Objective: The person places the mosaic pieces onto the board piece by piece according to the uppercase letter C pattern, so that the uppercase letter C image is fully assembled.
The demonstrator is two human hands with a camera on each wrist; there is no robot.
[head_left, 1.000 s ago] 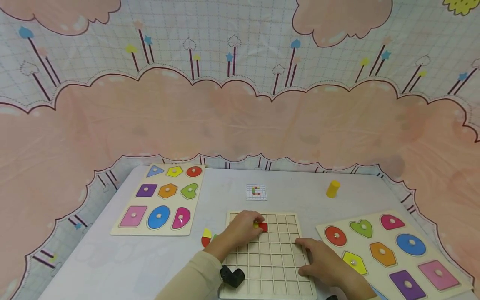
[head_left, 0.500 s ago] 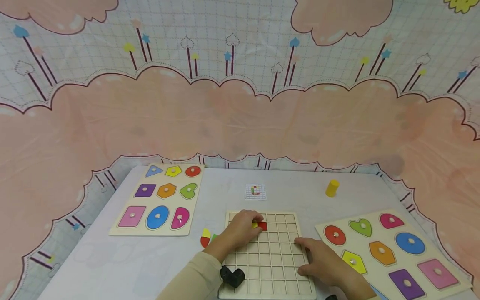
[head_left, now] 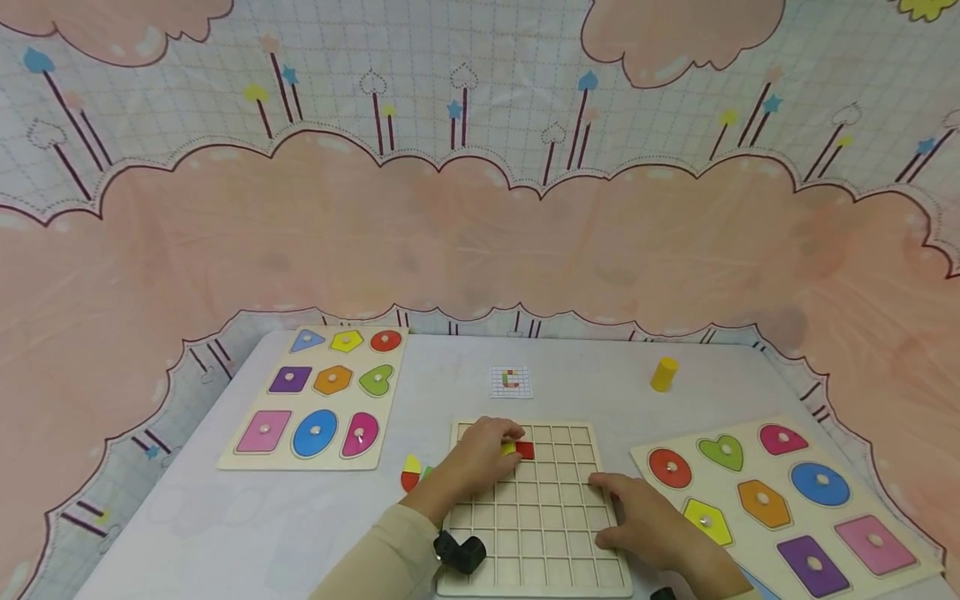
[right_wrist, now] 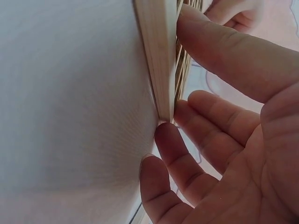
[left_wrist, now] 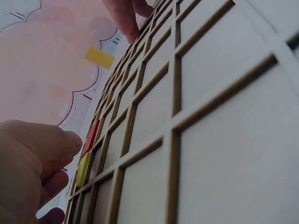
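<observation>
In the head view, my left hand (head_left: pixel 486 454) is over the upper left of a wooden grid board (head_left: pixel 540 542). Its fingertips are beside a yellow block (head_left: pixel 508 448), which sits in a grid cell touching a red block (head_left: pixel 525 451). The left wrist view shows the thumb close to both blocks, its fingers loosely bent; any contact is hard to make out. My right hand (head_left: pixel 643 521) rests along the board's right edge. Seen from the right wrist, the thumb lies over the rim and spread fingertips touch the side and the table.
Left of the board lie small yellow, red and green pieces (head_left: pixel 411 473), partly hidden by the left forearm. A pattern card (head_left: pixel 511 382) lies behind the board. A yellow cylinder (head_left: pixel 663 375) stands farther right. Shape puzzle boards flank it, one left (head_left: pixel 251 462), one right (head_left: pixel 738 450).
My left fingers have shifted slightly left, and more of the yellow block shows beside the red one. The right hand keeps its place at the board's edge.
</observation>
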